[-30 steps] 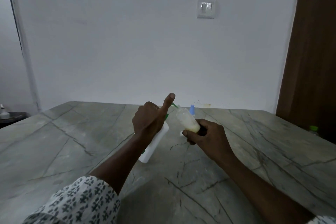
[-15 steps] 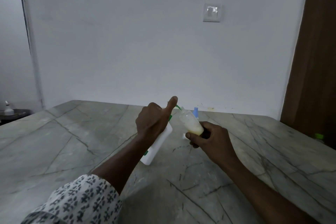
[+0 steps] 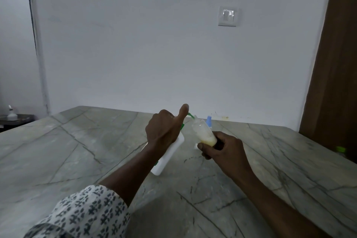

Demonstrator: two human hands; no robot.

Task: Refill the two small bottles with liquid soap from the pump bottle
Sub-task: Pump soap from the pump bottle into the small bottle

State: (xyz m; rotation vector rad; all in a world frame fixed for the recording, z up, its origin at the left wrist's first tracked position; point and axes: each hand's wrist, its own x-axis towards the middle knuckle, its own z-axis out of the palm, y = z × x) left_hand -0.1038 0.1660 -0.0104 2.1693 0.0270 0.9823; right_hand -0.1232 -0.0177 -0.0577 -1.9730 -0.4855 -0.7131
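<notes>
Soap, pale and yellowish, fills the lower part of the small clear bottle [image 3: 203, 131] that the right hand [image 3: 224, 149] has wrapped in its fingers; the upper part looks empty. That bottle is held off the table, tilted, its long axis running from the fist up toward eleven o'clock, with the open neck just at the tip of the green spout [image 3: 190, 115].

The left hand [image 3: 164, 131] is closed around the upper part of the white pump bottle [image 3: 168, 157], thumb raised over the pump head. Its bottom corner rests on the grey stone table [image 3: 77, 150] and the body leans, base toward seven o'clock, top toward one o'clock, spout pointing right at the small bottle's mouth. What is inside the white bottle cannot be seen through its opaque wall.

Behind the held bottle, at about one o'clock from it, a second small bottle with a blue cap [image 3: 208, 121] stands near the wall, mostly hidden; its contents cannot be made out. A small white piece [image 3: 196, 145] peeks out just left of the right thumb, unclear what it is.

Counted: one pump bottle, two small bottles, two hands. A patterned sleeve [image 3: 85, 212] covers the left forearm at the near edge.
</notes>
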